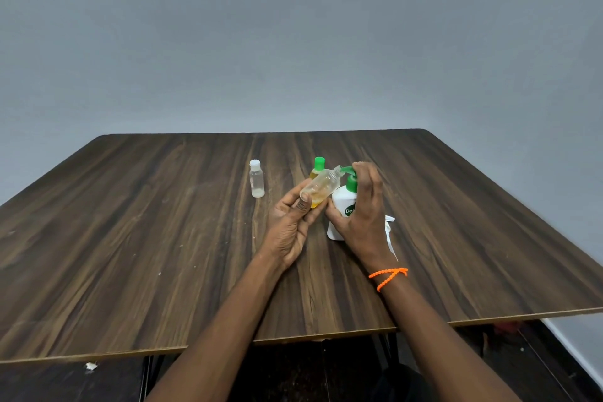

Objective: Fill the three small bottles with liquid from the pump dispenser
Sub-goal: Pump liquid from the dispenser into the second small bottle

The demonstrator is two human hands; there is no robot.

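Tilted bottle at the pump spout
Left hand (290, 222) grips open small bottle (321, 188), neck angled up-right to the spout; right hand (360, 206) clasps pump dispenser (342, 206)

One partial word reads — "De", white on a green badge on the pump dispenser (341, 206).

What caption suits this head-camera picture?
Left hand tilts open small bottle to pump dispenser nozzle; right hand on pump.

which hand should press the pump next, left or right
Right. The right hand already rests over the green head of the pump dispenser, while the left hand is busy tilting the open small bottle with its mouth at the spout, so it is likely best left holding it.
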